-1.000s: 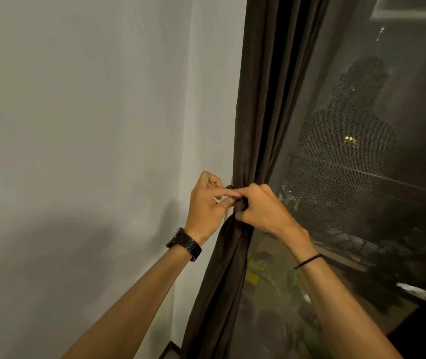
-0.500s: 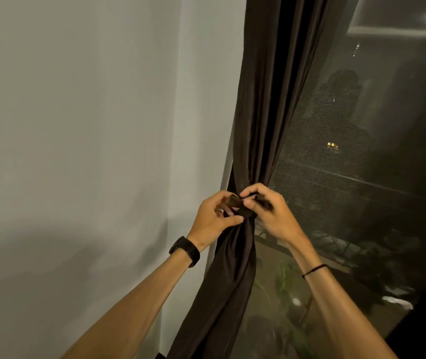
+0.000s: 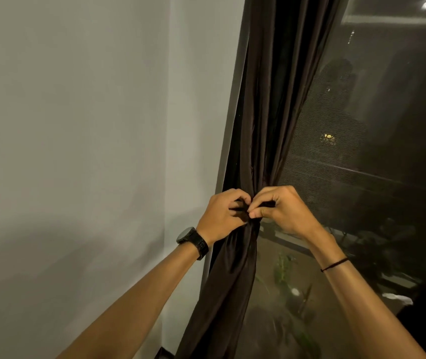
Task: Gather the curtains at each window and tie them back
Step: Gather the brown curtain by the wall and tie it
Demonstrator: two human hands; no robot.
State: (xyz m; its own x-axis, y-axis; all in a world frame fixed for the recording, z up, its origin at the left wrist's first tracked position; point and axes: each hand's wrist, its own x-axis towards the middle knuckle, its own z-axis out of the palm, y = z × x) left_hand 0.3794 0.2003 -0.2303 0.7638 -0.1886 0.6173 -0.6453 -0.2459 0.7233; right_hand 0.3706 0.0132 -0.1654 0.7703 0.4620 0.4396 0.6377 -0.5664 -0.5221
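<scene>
Dark brown curtain [image 3: 271, 112] hangs gathered into one narrow bundle at the left edge of the window [image 3: 377, 156], just beside the pale wall [image 3: 77, 125]. Both hands meet at the narrowest place of the bundle. The left hand [image 3: 219, 218] is on the wall side and its fingers [image 3: 240, 200] are curled closed, pinching a dark band or fold there; whether it is a separate tie or the curtain cloth itself, I cannot tell. The right hand [image 3: 284, 213] is on the window side, its fingers [image 3: 261, 200] also curled closed on the same place, and the fingertips of both hands touch each other. Below the hands the cloth spreads wider and falls out of view. A black watch [image 3: 192, 242] sits on the left wrist, and a thin black band [image 3: 335, 264] on the right wrist.
</scene>
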